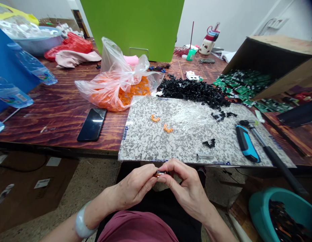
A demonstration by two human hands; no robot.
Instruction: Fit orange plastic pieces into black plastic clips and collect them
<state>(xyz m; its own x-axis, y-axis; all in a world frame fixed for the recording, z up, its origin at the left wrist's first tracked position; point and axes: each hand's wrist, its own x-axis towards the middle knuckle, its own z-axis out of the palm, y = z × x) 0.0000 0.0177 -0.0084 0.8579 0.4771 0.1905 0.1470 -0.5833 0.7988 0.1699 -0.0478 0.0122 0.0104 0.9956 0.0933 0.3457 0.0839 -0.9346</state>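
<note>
Both hands meet over my lap, just off the front edge of a speckled stone-look board [146,144]. Between the fingertips of my left hand [135,183] and my right hand [185,179] is a small orange-and-black plastic part [159,173], pinched from both sides. Fingers cover most of it. On the board ahead lie two orange clips [155,118], a black clip [209,143] and a short metal pin [204,155]. Thin metal wires [190,117] are spread across the board's middle.
Black parts [191,90] are heaped behind the board, beside a plastic bag [120,90] of orange parts. A hammer [272,154] and a blue-black cutter [247,143] lie right. A phone [92,124] rests left. A carton [284,64] spills green pieces; a teal tub [259,208] stands below.
</note>
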